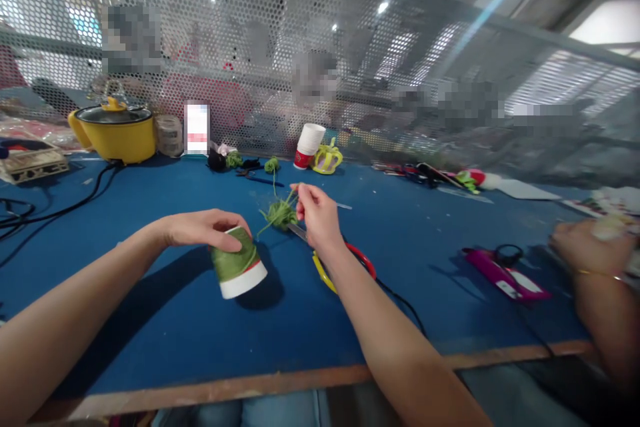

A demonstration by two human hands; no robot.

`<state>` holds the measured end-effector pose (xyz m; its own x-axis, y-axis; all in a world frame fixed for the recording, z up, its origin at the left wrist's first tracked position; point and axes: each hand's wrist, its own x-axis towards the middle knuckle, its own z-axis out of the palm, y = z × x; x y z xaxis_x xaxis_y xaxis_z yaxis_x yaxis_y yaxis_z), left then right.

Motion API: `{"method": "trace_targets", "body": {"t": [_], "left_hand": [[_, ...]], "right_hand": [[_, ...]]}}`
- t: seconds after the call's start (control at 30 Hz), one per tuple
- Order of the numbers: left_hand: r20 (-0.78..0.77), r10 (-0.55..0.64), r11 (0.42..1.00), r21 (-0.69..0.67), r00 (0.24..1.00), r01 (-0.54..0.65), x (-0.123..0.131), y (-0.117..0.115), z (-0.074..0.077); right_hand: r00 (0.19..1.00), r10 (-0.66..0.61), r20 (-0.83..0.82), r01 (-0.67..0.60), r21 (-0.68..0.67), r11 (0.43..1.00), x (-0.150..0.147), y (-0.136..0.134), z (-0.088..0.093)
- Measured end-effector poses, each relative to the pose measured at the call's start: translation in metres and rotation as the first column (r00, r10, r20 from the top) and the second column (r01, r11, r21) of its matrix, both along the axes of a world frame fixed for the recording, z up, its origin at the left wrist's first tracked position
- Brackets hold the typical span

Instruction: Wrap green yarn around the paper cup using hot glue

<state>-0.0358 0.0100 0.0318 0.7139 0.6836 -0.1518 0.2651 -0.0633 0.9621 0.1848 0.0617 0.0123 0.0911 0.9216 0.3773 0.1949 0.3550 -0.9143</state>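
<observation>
"Green yarn [233, 261] is wrapped round most of that paper cup [243, 283]. Where do you have it?"

"In my left hand [205, 226], low over the blue table [210, 340]; I can't tell whether it touches. It leans, wide end down, my thumb laid across the wraps and the fingers reaching over its far side."

"And the right hand [319, 215]?"

"Fingertips drawn together, pinching what looks like a green strand [289, 198] above the yarn tangle [280, 214]. Scissors [323, 273] lie partly under that forearm, blades beside the tangle. Farther back, a small yarn ball [271, 165] trails a thread [275, 183] down toward it."

"Which step would you call this?"

"Working yarn loose from the tangle while the cup is held by, as I judge it. I can't make out whether the pinched strand runs to the cup."

"So what does the next move call for?"

"To my mind, a steady left grip that neither dents the cup nor slides the wraps, and a gentle draw with the right, clear of the blades. A hard tug could cinch those loops into a knot, so I'd favour small pulls from this far away."
</observation>
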Motion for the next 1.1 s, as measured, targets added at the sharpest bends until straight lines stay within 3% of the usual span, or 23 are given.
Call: {"method": "trace_targets", "body": {"t": [0.07, 0.13, 0.27, 0.37, 0.47, 0.53, 0.63, 0.77, 0.8, 0.87, 0.93, 1.0, 1.1], "left_hand": [[-0.080, 0.114, 0.986, 0.134, 0.990, -0.103, 0.001, 0.004, -0.004], [-0.083, 0.293, 0.919, 0.298, 0.952, -0.257, 0.000, 0.009, -0.009], [-0.022, 0.632, 0.648, 0.565, 0.775, -0.512, -0.003, 0.018, -0.019], [0.075, 0.801, 0.416, 0.643, 0.594, -0.643, -0.009, 0.025, -0.025], [0.181, 0.864, 0.218, 0.707, 0.470, -0.673, -0.019, 0.033, -0.032], [0.248, 0.876, 0.119, 0.720, 0.414, -0.684, -0.026, 0.038, -0.036], [0.318, 0.865, 0.031, 0.738, 0.388, -0.674, -0.033, 0.042, -0.041], [0.399, 0.834, -0.001, 0.693, 0.382, -0.721, -0.035, 0.044, -0.043], [0.419, 0.825, 0.013, 0.656, 0.379, -0.755, -0.034, 0.044, -0.042], [0.450, 0.808, 0.083, 0.553, 0.380, -0.829, -0.031, 0.043, -0.040], [0.461, 0.788, 0.194, 0.444, 0.409, -0.875, -0.026, 0.041, -0.035], [0.490, 0.744, 0.270, 0.402, 0.455, -0.875, -0.018, 0.037, -0.030], [0.538, 0.670, 0.348, 0.382, 0.512, -0.856, -0.004, 0.027, -0.023]], "right_hand": [[0.977, 0.022, -0.213, -0.037, -0.065, 0.997, -0.001, -0.001, 0.003], [0.938, 0.037, -0.346, -0.072, -0.089, 0.993, -0.001, -0.003, 0.006], [0.912, 0.058, -0.406, -0.124, -0.139, 0.983, -0.002, -0.006, 0.008], [0.903, 0.226, -0.366, -0.287, -0.123, 0.950, -0.005, -0.014, 0.009], [0.849, 0.487, -0.206, -0.516, -0.119, 0.849, -0.009, -0.025, 0.010], [0.781, 0.620, -0.072, -0.623, -0.148, 0.768, -0.009, -0.032, 0.012], [0.675, 0.735, 0.065, -0.714, -0.194, 0.673, -0.007, -0.038, 0.016], [0.448, 0.860, 0.243, -0.747, -0.426, 0.510, -0.001, -0.039, 0.022], [0.407, 0.862, 0.303, -0.706, -0.494, 0.507, -0.001, -0.039, 0.023], [0.426, 0.795, 0.432, -0.590, -0.533, 0.606, -0.001, -0.040, 0.024], [0.571, 0.628, 0.529, -0.469, -0.417, 0.779, -0.003, -0.039, 0.023], [0.734, 0.420, 0.534, -0.350, -0.233, 0.907, -0.006, -0.039, 0.023], [0.857, 0.212, 0.469, -0.239, -0.003, 0.971, -0.013, -0.039, 0.022]]}}
